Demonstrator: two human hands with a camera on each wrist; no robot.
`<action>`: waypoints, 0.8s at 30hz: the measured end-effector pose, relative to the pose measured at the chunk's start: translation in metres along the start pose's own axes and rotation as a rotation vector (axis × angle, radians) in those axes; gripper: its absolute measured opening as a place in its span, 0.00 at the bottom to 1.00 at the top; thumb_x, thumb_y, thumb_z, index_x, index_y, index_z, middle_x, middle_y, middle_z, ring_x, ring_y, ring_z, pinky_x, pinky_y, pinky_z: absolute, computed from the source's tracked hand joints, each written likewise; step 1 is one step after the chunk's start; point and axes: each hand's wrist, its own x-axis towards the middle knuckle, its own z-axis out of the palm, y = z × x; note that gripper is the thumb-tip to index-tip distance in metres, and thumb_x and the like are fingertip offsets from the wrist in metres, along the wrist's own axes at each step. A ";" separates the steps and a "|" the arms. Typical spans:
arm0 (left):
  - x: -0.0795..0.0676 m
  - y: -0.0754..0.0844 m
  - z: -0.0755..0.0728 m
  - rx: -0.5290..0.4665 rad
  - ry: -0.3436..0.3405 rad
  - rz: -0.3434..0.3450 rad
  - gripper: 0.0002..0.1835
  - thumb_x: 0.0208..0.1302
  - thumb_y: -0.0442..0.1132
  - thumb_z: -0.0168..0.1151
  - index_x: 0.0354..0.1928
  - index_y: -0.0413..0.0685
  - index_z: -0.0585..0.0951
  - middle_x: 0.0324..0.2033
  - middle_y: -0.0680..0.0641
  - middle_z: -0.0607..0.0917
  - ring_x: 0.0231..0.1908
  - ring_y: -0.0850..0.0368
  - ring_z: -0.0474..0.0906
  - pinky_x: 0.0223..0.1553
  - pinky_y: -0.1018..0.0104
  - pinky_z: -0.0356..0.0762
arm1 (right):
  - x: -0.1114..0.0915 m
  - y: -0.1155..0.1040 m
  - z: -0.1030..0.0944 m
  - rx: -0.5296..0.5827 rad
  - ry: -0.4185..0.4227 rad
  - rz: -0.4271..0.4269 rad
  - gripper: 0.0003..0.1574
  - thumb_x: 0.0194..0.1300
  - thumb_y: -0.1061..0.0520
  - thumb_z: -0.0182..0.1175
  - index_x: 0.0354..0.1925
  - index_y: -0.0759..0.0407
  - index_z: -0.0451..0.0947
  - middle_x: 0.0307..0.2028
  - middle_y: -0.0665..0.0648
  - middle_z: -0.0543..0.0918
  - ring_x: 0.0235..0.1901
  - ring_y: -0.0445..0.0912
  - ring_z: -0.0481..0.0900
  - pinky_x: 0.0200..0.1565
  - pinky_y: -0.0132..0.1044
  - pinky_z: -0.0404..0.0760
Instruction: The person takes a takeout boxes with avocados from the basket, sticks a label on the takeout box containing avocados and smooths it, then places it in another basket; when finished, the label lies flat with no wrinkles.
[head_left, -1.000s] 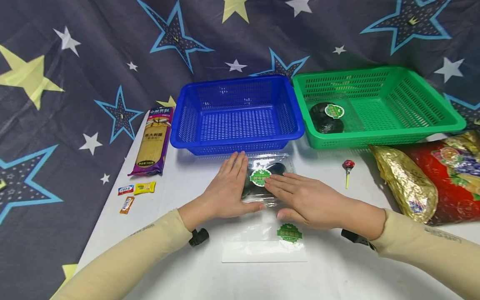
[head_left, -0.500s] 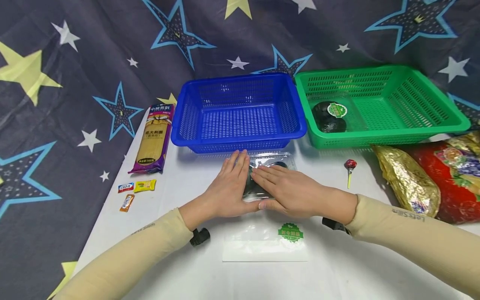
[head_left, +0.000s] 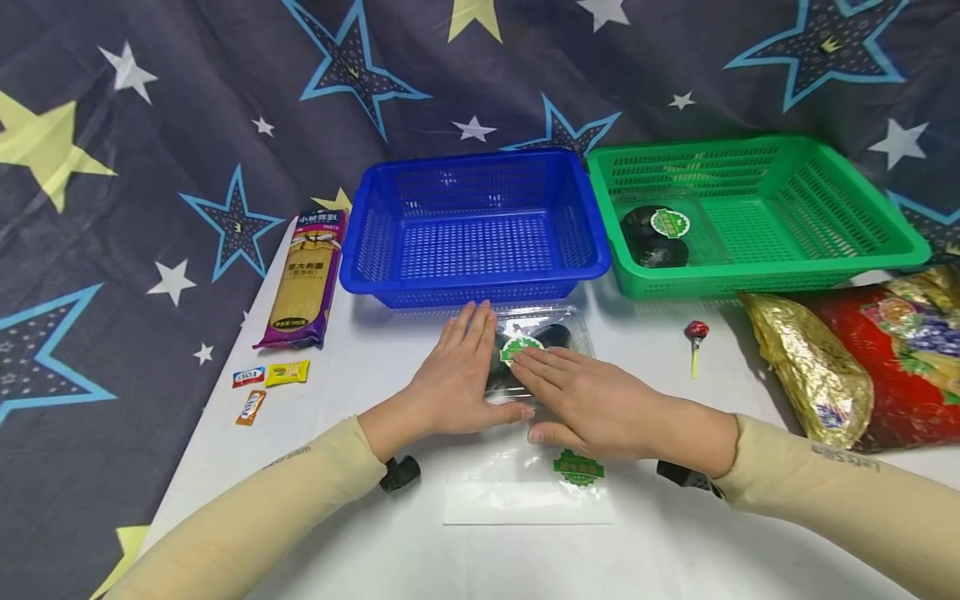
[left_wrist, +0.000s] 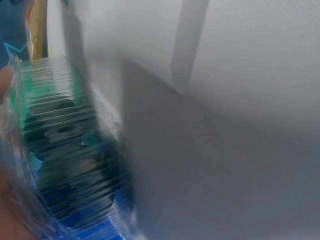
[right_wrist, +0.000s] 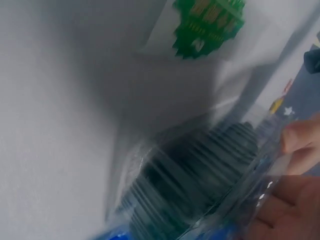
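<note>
A clear plastic clamshell box (head_left: 536, 312) with dark, rounded produce (head_left: 553, 335) inside lies on the white table. A round green-and-white sticker (head_left: 513, 345) sits on its lid. My left hand (head_left: 459, 383) rests along the box's left side, fingers straight and together. With flat fingers my right hand (head_left: 600, 404) touches the sticker and covers part of it. Just below the box lies a clear sheet with a white strip (head_left: 525, 512) and another green sticker (head_left: 579, 467). The box's ribbed wall shows close up in the left wrist view and the right wrist view.
Behind stand a blue basket (head_left: 476, 287) and a green basket (head_left: 817, 271); the green one holds a similar stickered box (head_left: 663, 236). Pasta (head_left: 303, 279) and several small candies (head_left: 288, 372) lie left. A lollipop (head_left: 696, 331) and a red-and-gold bag (head_left: 892, 367) are right.
My right hand slid left across the sticker, hiding it and meeting the left thumb, then moved back right a little, so part of the sticker shows again. My left hand stayed in place.
</note>
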 end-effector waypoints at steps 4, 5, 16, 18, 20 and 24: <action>-0.001 -0.001 0.000 -0.020 0.005 0.003 0.65 0.52 0.79 0.47 0.73 0.34 0.38 0.73 0.38 0.33 0.72 0.44 0.24 0.70 0.52 0.30 | 0.003 -0.002 0.000 0.051 0.014 -0.028 0.44 0.73 0.36 0.38 0.70 0.68 0.56 0.70 0.64 0.60 0.70 0.53 0.56 0.69 0.48 0.56; -0.001 -0.001 0.000 -0.022 0.012 0.008 0.65 0.52 0.78 0.47 0.73 0.34 0.38 0.73 0.37 0.34 0.72 0.44 0.25 0.70 0.51 0.31 | 0.005 -0.002 0.000 0.061 0.015 -0.031 0.44 0.74 0.36 0.39 0.70 0.68 0.55 0.70 0.64 0.60 0.70 0.53 0.56 0.69 0.48 0.56; 0.000 -0.003 0.003 -0.007 0.046 0.014 0.64 0.53 0.79 0.45 0.73 0.33 0.41 0.73 0.36 0.38 0.73 0.41 0.30 0.71 0.50 0.35 | 0.016 0.010 0.006 0.018 0.022 0.038 0.45 0.74 0.35 0.36 0.70 0.69 0.55 0.69 0.64 0.60 0.69 0.53 0.58 0.68 0.49 0.57; 0.000 -0.003 0.003 -0.011 0.048 0.006 0.64 0.52 0.79 0.45 0.73 0.33 0.41 0.73 0.37 0.39 0.73 0.42 0.31 0.71 0.50 0.36 | 0.013 0.011 0.006 -0.007 0.027 0.059 0.45 0.73 0.34 0.37 0.70 0.68 0.56 0.69 0.64 0.61 0.69 0.54 0.58 0.68 0.49 0.58; 0.000 -0.002 0.003 -0.012 0.048 0.003 0.65 0.52 0.80 0.45 0.73 0.33 0.41 0.73 0.37 0.39 0.73 0.42 0.31 0.71 0.50 0.36 | 0.007 0.011 0.005 -0.028 0.032 0.077 0.45 0.73 0.34 0.38 0.70 0.68 0.57 0.69 0.63 0.62 0.69 0.54 0.58 0.68 0.49 0.58; 0.000 -0.001 0.003 -0.013 0.040 -0.002 0.65 0.52 0.80 0.45 0.73 0.33 0.40 0.73 0.37 0.38 0.73 0.43 0.29 0.71 0.51 0.35 | -0.002 0.002 0.003 -0.096 0.044 0.095 0.48 0.71 0.31 0.37 0.68 0.69 0.60 0.67 0.65 0.64 0.68 0.57 0.60 0.67 0.50 0.60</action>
